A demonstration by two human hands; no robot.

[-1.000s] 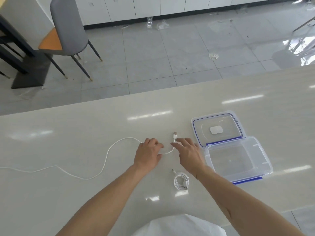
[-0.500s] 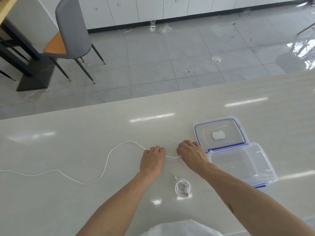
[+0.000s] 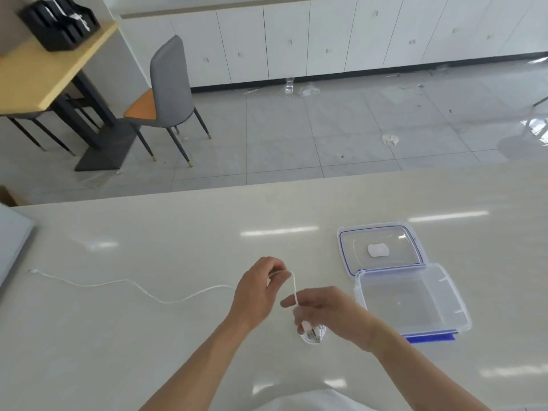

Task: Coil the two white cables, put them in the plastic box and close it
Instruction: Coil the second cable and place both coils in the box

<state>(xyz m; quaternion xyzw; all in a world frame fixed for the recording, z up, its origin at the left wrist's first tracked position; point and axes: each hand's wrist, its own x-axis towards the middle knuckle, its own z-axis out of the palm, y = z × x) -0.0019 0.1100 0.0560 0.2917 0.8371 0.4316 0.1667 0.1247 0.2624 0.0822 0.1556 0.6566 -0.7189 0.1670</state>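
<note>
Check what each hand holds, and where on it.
Both hold the loose white cable near its USB end: left hand pinches a bend, right hand grips it just above the USB plug.

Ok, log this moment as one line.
stage: coiling second cable | left hand: pinching it | right hand: holding plug end | first cable: coiled on table | box: open, empty

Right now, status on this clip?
Both hands, left and right, pinching long white cable. Coiled cable on table under right hand. Plastic box open, unobstructed.
</note>
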